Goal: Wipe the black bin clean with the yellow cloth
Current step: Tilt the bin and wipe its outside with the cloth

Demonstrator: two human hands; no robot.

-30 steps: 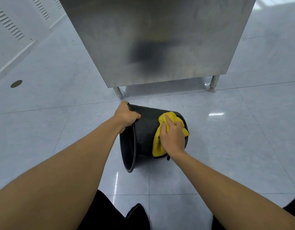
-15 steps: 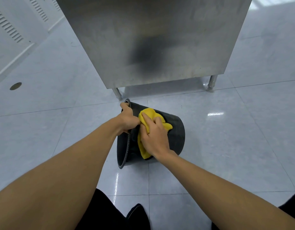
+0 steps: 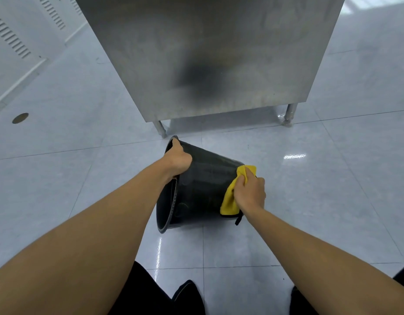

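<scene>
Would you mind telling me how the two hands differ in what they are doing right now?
The left hand grips the bin at its rim; the right hand holds the cloth against the bin's base end. The left hand sits farther from the person, the right nearer. The left touches plastic bare; the right works through the cloth. Both have curled fingers and are on the tipped bin.

No readable text, labels, numbers, signs

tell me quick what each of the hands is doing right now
Left hand: closed, gripping the rim of the bin.
Right hand: closed, holding the cloth against the bin's base end.
</scene>
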